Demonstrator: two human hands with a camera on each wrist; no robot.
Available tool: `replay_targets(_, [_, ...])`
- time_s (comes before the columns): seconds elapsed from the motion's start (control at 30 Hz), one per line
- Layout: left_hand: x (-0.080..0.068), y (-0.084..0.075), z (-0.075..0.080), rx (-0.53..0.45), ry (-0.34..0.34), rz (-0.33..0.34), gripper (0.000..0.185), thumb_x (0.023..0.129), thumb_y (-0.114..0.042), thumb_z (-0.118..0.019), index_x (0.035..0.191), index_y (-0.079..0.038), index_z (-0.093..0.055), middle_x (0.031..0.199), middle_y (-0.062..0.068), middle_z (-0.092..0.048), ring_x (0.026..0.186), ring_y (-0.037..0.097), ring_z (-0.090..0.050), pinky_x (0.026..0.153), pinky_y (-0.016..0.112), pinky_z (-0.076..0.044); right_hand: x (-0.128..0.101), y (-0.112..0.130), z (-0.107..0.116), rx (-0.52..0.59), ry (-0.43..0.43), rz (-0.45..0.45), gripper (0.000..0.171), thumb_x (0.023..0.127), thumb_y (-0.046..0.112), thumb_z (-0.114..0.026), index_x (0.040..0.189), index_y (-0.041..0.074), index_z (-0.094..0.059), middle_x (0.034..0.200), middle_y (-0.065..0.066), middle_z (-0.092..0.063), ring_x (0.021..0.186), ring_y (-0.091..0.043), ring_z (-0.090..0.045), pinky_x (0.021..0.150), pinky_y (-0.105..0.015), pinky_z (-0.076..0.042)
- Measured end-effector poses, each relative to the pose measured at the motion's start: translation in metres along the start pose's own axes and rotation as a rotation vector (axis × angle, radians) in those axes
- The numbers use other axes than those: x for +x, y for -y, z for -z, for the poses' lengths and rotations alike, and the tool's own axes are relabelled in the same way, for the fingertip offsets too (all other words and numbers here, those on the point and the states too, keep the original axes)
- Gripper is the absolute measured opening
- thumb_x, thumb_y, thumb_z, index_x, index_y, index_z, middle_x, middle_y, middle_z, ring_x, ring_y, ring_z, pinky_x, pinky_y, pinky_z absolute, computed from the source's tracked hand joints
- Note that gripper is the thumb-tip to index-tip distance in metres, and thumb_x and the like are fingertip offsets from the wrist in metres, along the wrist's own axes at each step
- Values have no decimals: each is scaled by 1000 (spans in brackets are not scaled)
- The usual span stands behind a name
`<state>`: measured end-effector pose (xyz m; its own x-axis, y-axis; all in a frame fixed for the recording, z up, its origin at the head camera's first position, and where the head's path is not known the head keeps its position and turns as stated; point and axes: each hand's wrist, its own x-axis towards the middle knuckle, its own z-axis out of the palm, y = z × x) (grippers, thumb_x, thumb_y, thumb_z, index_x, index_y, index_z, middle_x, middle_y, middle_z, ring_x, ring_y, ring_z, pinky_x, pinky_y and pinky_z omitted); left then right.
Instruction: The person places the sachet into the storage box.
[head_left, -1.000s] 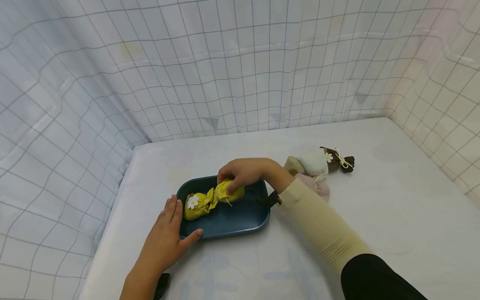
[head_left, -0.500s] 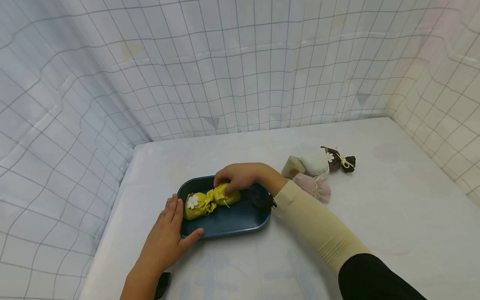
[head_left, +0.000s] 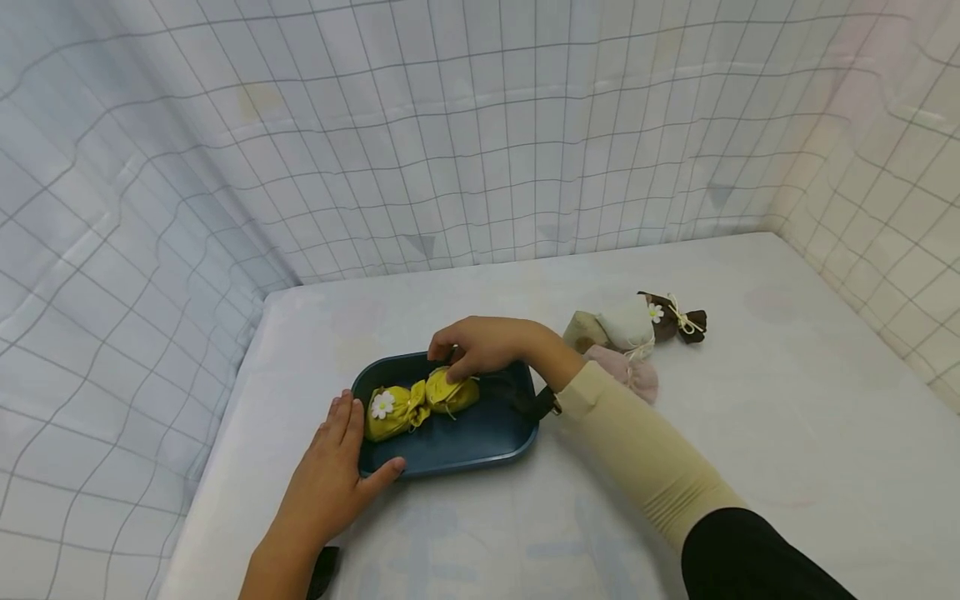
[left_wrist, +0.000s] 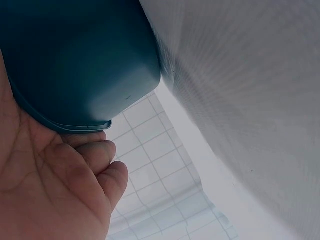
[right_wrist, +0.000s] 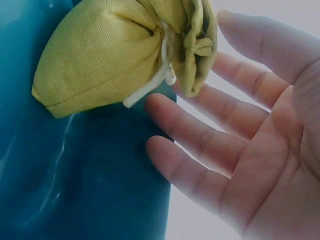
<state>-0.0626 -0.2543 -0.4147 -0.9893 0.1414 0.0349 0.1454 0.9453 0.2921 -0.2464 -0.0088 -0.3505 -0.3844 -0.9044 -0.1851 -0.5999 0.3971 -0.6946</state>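
Yellow pouch (head_left: 452, 392) crosswise, neck leftward

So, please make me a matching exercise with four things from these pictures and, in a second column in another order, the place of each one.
Things:
1. yellow pouches
2. left hand
3. right hand
4. brown pouch

Places:
a. on the table, outside the tray
b. inside the blue tray
c. against the tray's near left rim
d. over the tray, fingers spread above a yellow pouch

Pairs: 1-b, 2-c, 3-d, 4-a

Glossy plastic tray (head_left: 480, 446), woven-cloth pouch (right_wrist: 100, 55)
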Motion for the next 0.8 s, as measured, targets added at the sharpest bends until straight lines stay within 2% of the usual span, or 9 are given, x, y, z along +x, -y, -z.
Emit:
replay_targets(0.2, [0, 0, 0, 0, 6, 6, 107, 90, -66, -58, 154, 10, -18, 162, 26, -12, 149, 41, -10, 114, 61, -21, -9, 0, 5, 30, -33, 5, 40, 97, 14, -65, 135, 3, -57, 135, -12, -58, 119, -23, -61, 92, -27, -51])
replay_targets(0.4, [0, -1, 1, -4, 8, 10, 107, 90, -67, -58, 154, 10, -19, 162, 26, -11, 149, 41, -10, 114, 61, -22, -24, 1, 15, 10, -85, -4, 40, 97, 17, -64, 135, 6, -57, 136, -9, -58, 118, -18, -61, 94, -28, -50])
replay_targets(0.6, [1, -2, 1, 2, 8, 8, 107, 89, -66, -59, 154, 10, -19, 162, 26, -11, 149, 41, -11, 114, 61, -22, -52, -3, 23, 19, -176, -46, 37, 95, 22, -68, 131, 16, -60, 132, 1, -59, 120, -20, -59, 95, -31, -50])
replay_targets(0.8, [1, -1, 1, 3, 10, 1, 107, 90, -66, -58, 154, 10, -18, 162, 27, -11, 149, 41, -10, 114, 61, -21, -88, -17, 27, 58, -290, -93, 34, 94, 26, -69, 127, 21, -62, 126, 6, -61, 119, -18, -59, 95, -36, -50])
